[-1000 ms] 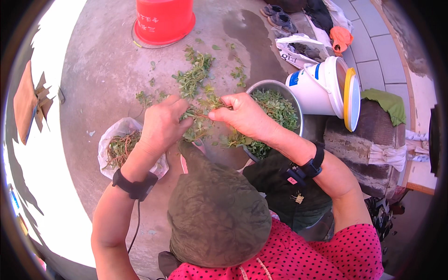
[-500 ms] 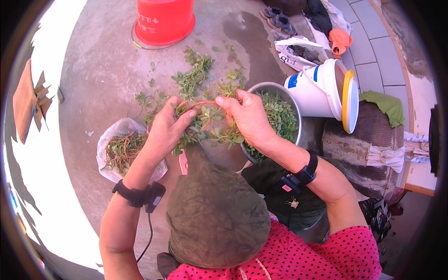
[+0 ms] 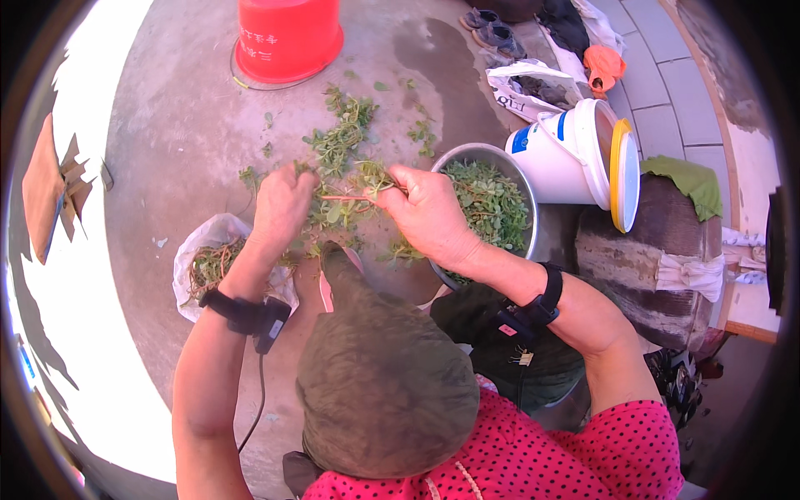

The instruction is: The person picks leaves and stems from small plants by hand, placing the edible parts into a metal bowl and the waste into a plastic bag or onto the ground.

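My right hand (image 3: 432,215) is closed on a reddish stem of purslane (image 3: 346,198), with leaves showing at its fingertips. The stem points leftward toward my left hand (image 3: 285,208), whose fingers are curled shut at purslane leaves; its grip is partly hidden behind the knuckles. Beyond both hands a loose heap of purslane (image 3: 343,133) lies on the concrete. Right of my right hand stands a metal basin (image 3: 533,187) holding green leafy tips (image 3: 492,200). Beside my left forearm sits a clear plastic bag (image 3: 185,287) with bare reddish stems in it.
A red bucket (image 3: 290,42) stands upside down at the far side. To the right, a white bucket (image 3: 557,154) lies tilted near a yellow-rimmed lid (image 3: 621,175). Shoes (image 3: 493,35) and a white bag (image 3: 533,87) are farther back. Cardboard (image 3: 46,187) lies far left.
My left hand has turned over and curled its fingers, moving slightly left. The right hand has shifted a little left and down. The leafy mass hanging between the hands looks smaller.
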{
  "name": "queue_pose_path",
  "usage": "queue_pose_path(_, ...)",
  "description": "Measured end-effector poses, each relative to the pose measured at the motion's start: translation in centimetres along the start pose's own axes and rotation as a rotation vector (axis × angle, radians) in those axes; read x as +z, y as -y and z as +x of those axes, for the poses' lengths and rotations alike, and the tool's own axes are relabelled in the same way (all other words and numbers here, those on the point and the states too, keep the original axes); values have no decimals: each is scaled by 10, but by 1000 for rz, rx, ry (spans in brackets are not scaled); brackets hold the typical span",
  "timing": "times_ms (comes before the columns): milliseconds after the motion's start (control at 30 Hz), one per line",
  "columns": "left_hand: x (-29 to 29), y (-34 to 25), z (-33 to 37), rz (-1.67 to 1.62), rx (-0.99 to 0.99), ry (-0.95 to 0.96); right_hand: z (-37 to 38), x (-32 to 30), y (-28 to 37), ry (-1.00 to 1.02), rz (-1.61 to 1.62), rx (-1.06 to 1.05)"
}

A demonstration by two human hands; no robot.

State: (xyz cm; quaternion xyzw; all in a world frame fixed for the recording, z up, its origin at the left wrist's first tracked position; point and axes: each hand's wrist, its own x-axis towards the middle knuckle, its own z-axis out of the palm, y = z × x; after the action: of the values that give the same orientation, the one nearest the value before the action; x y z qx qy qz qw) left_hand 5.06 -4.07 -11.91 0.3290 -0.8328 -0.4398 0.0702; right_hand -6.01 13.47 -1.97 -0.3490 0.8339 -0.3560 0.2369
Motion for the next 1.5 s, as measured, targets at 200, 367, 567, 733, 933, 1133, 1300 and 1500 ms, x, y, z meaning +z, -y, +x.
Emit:
queue_pose_path(200,-19,-34,-6,-902,-303,395,6,-30,-23,-103,166,90)
queue_pose_path(367,6,-70,-19,-860,-158,695,-3,-39,-17,-125,19,68)
queue_pose_path(567,25,-102,-17,-899,-184,769,-17,-54,-26,-181,194,54)
queue_pose_path(733,39,-101,20,-4,158,519,-41,-93,-25,-358,248,176)
queue_pose_path(933,112,-144,27,-736,-142,703,-44,-146,-26,-497,749,24)
queue_pose_path(1133,133,-139,54,-155,803,540,-31,-150,-17,-346,1021,153)
queue_pose_path(1300,58,-186,35,-868,89,1031,-31,-152,-24,-280,975,163)
queue_pose_path(1500,37,-197,3,-870,102,1056,-22,-132,-1,-75,789,157)
